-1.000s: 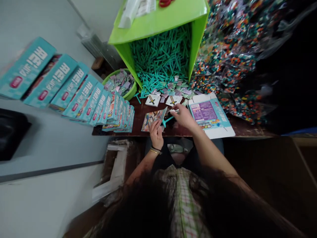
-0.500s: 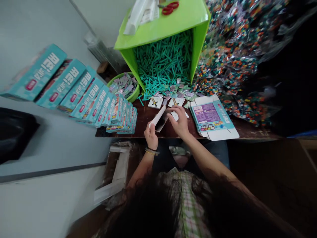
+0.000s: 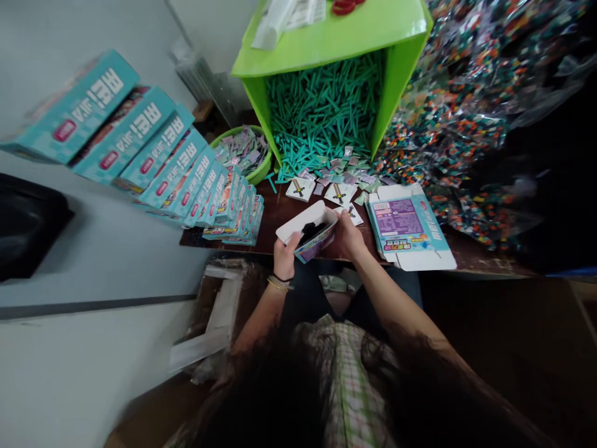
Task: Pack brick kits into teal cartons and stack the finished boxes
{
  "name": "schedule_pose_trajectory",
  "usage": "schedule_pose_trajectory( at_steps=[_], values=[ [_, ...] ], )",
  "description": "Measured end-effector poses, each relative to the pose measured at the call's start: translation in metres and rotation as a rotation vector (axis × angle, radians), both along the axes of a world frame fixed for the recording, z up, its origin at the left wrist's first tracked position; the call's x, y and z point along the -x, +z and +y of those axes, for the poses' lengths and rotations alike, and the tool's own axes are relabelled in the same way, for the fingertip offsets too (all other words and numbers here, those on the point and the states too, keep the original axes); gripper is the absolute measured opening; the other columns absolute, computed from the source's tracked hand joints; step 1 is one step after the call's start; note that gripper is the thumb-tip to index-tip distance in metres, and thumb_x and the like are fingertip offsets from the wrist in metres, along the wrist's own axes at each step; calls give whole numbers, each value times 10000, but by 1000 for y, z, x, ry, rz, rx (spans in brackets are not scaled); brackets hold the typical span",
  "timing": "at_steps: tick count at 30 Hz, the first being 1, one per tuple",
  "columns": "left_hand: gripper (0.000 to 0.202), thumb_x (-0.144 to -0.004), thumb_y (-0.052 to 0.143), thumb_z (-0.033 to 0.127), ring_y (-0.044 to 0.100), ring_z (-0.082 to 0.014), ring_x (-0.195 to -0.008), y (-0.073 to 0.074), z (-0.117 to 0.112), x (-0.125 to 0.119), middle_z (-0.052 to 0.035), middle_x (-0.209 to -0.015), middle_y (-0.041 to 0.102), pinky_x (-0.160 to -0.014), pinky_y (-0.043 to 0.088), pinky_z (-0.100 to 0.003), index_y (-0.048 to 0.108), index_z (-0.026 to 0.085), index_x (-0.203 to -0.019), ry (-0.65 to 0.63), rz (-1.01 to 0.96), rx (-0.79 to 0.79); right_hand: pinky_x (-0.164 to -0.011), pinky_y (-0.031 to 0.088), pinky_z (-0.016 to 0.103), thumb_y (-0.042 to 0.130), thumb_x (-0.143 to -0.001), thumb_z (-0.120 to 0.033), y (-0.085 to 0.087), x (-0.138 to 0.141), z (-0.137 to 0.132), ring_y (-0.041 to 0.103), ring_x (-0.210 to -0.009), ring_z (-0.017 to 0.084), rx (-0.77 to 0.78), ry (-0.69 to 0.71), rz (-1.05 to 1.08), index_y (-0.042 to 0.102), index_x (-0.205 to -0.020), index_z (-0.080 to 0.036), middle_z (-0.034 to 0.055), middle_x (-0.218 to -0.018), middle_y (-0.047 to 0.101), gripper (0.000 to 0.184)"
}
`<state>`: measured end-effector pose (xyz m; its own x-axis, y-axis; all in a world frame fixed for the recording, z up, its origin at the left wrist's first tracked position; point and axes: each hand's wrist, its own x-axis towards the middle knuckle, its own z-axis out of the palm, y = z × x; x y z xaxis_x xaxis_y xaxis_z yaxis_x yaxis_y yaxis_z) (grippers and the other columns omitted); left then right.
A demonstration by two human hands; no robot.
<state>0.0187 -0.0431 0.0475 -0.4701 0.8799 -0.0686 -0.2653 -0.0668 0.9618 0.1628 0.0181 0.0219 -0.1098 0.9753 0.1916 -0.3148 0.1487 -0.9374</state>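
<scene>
Between my two hands is a small teal-and-purple cardboard box [image 3: 317, 244], its top flap raised and something black lying inside. My left hand [image 3: 285, 254] grips the box's left end, thumb at the rim. At the other end, my right hand [image 3: 349, 236] closes on the box's right side; some of its fingers are hidden. Just beyond the box are white cards printed with a sword [image 3: 300, 189], one of them partly behind my right hand. Flattened cartons [image 3: 405, 218] lie stacked to the right of that hand.
A green bin [image 3: 336, 46] on its side spills teal plastic sticks [image 3: 326, 106]. Small packets fill a green basket [image 3: 261, 169]. Finished-looking teal boxes [image 3: 186, 177] stand stacked at the left. Bags of colourful small pieces [image 3: 448, 124] heap up at the right. The table's edge runs below my hands.
The box has turned and tilted so its opening and black contents show. My right hand has moved from over the opening to the box's right side. The view has shifted slightly.
</scene>
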Motion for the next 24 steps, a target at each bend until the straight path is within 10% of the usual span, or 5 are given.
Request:
schedule_pose_trajectory(
  at_steps=[3,9,14,19,24],
  values=[
    [573,-510,980,489,760,-278,-1009,9,7,8,-85,-977,824,-1006,562,-407,799,152,-936,-75,90,40,-1064,526,478,555,-870,-767,7,-9,0,675,-1191,298,77,88,43,744,-1142,-230,73,-1185,758,631],
    [551,-559,948,506,761,-295,-1016,13,17,12,-91,-971,821,-967,594,-413,803,144,-949,-103,155,19,-1090,476,498,561,-1009,-379,38,-18,-27,610,-1250,288,-453,-440,-567,718,-1222,-230,119,-1281,710,304],
    [646,-679,837,689,740,-304,-1100,2,16,9,-119,-1011,812,-953,601,-361,788,119,-979,-62,200,-37,-1238,291,622,513,-1045,-249,52,3,-50,545,-1350,312,-681,-303,-1066,709,-1263,-203,121,-1291,722,297],
    [687,-637,841,737,761,-284,-1013,4,16,7,-109,-994,812,-922,612,-360,782,134,-961,-112,239,-69,-1247,326,600,508,-1036,-262,43,5,-52,588,-1305,285,-859,-67,-979,750,-1106,-235,79,-1091,767,253],
    [621,-654,846,696,759,-284,-995,8,13,4,-98,-975,817,-929,607,-385,796,147,-942,-64,248,-53,-1179,428,538,504,-1038,-306,41,-30,-37,559,-1359,279,-644,-333,-661,675,-1333,-276,105,-1396,652,342]
  ],
)
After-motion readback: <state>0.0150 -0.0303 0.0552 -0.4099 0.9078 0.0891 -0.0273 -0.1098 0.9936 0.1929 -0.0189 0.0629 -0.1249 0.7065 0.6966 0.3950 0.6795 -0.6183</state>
